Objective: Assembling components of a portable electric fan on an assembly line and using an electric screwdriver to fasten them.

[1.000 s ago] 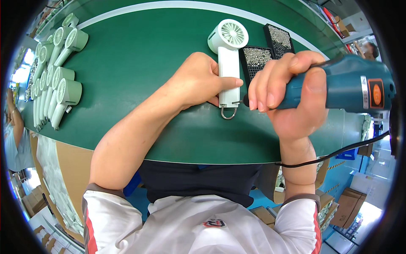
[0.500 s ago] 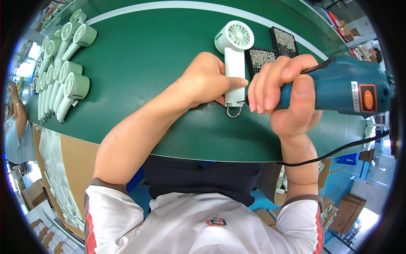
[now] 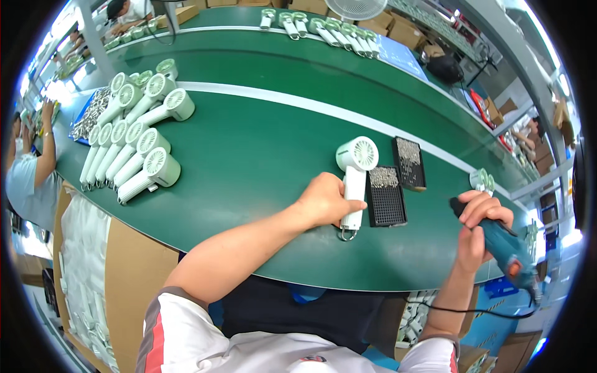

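A pale green handheld fan lies on the green work surface, its round grille at the far end and a metal ring at the near end of its handle. My left hand is closed on the handle, with the thumb across it. Well to the right, my right hand grips a teal electric screwdriver with a black cord; its bit cannot be made out. Just right of the fan stand two black screw trays, the nearer tray partly filled with small screws and the farther tray also holding screws.
Several similar fans lie grouped at the left beside a blue tray of metal parts. More fans line the far side beyond a white strip. A cardboard box stands near left. Co-workers sit farther off.
My right hand has drawn the screwdriver away from the fan's handle, to the right. The left hand still holds the fan. The view has shifted and now takes in more of the far side.
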The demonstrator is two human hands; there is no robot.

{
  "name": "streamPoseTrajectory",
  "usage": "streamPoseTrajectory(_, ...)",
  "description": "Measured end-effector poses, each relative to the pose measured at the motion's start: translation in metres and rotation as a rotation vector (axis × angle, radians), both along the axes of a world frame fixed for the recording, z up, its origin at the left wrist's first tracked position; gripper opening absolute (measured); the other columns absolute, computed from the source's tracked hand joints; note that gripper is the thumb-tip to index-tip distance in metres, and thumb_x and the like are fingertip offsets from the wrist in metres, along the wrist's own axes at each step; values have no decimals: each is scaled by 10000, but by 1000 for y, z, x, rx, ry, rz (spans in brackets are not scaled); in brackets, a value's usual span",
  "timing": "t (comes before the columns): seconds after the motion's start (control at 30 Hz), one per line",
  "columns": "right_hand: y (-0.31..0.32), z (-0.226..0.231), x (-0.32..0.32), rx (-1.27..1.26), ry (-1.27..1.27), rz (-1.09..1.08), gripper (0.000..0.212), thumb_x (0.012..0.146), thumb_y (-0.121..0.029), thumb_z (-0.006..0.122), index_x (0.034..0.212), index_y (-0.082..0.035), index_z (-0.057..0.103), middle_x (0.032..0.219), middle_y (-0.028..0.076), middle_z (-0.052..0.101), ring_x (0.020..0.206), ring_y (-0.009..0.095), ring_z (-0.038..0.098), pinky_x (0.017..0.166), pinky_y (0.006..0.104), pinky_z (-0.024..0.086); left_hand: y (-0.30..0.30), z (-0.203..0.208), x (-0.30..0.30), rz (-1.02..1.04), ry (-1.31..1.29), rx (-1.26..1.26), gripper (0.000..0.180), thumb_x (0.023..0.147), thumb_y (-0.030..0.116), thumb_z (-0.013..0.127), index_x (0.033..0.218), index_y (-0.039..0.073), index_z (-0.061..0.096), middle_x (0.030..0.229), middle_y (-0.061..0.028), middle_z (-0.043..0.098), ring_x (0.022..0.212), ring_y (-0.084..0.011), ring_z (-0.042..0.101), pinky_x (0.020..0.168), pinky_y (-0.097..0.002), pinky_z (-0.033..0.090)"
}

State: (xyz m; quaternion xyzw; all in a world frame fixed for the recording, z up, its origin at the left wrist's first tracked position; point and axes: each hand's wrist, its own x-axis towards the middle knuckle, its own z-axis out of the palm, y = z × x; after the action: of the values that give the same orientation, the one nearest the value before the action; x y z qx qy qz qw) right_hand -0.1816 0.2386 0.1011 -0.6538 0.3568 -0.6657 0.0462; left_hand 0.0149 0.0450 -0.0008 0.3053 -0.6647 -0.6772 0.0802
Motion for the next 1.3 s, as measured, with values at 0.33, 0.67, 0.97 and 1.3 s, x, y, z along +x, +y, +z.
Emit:
streamPoseTrajectory(0.33,47,-49,-68,714,1002,-589,489,610,89,699,1073,-50,627,1158,132,640,1302,363,552,1229,622,297,4,-1,-1,127,-16,-427,372,849,292,814,899,-66,726,788,-147,749,702,-226,734,695,-355,586)
streamPoseTrajectory(0.67,46,-83,-110,901,1237,-658,508,836,14,624,1340,-48,602,1425,170,577,1456,382,430,1218,570,341,4,9,3,276,45,-584,408,833,290,809,949,-52,619,845,-214,728,771,-318,733,720,-406,574)
streamPoseTrajectory(0.97,63,-76,-114,996,1234,-680,572,917,21,512,1483,-68,504,1550,179,473,1477,363,413,1171,433,422,3,6,1,354,224,-638,368,806,273,807,919,-12,603,857,-257,703,796,-420,710,726,-480,561)
streamPoseTrajectory(1.3,56,-74,-126,885,1185,-663,720,803,120,504,1500,-58,489,1560,191,459,1462,361,432,1189,415,404,3,24,26,573,160,-973,317,739,176,845,848,7,600,780,-185,682,696,-337,689,646,-413,552)
